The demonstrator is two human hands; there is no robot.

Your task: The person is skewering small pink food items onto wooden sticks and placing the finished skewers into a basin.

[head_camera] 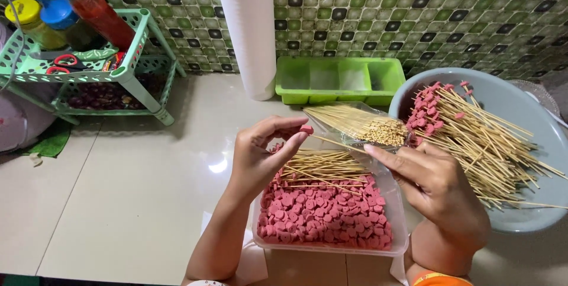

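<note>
Left grip [260, 156] over sausage tub [397, 215]

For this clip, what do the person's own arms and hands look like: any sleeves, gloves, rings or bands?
Both hands are bare: no gloves on the left hand or the right hand, and no rings show on the visible fingers. Both forearms are uncovered, with no sleeves reaching them. At the bottom edge, an orange band or cuff sits at the right arm, and a pale band at the left; what they are cannot be told.
</note>
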